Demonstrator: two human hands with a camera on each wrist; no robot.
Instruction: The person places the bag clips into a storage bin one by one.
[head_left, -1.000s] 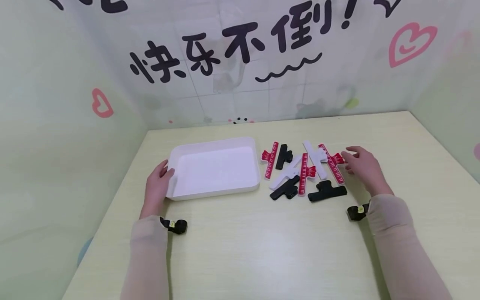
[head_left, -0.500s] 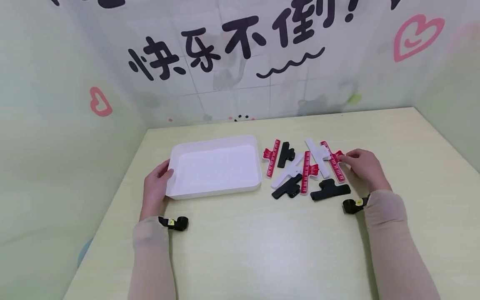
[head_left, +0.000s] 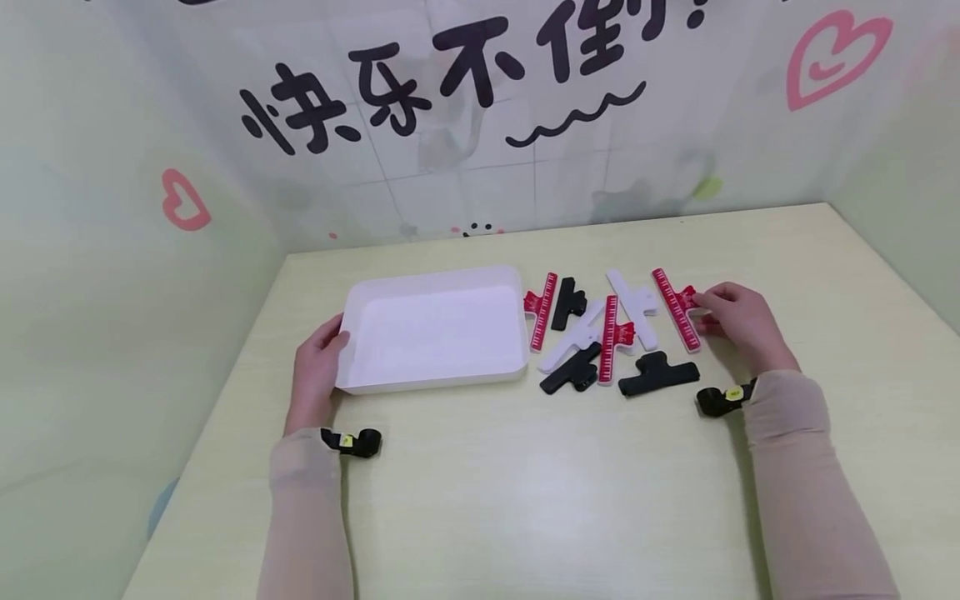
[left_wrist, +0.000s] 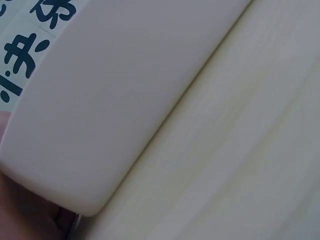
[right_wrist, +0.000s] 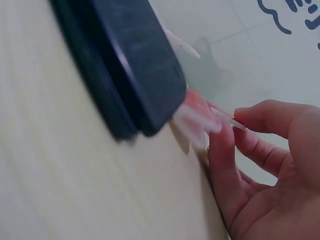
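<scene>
My left hand [head_left: 315, 375] grips the left end of a white rectangular tray [head_left: 431, 384], thumb over the rim. The left wrist view shows the outside of the tray wall [left_wrist: 100, 110] close up, with part of the hand at its lower left corner. With thumb and fingers, my right hand [head_left: 742, 325] pinches the crown-shaped handle of a red clip with a white keyboard pattern [head_left: 677, 310]. In the right wrist view, that handle sits between the fingertips [right_wrist: 245, 114], and a black clip [right_wrist: 135, 60] looms in front.
Left of the held clip lie two more red clips [head_left: 607, 342], white clips [head_left: 632, 307] and several black clips [head_left: 658, 375], some overlapping. All rest on a pale wooden table [head_left: 540, 500] against a printed backdrop [head_left: 480, 183].
My right hand has closed its thumb and fingers on the red clip's handle and drawn the clip right, away from the white clip. My left hand stays on the tray.
</scene>
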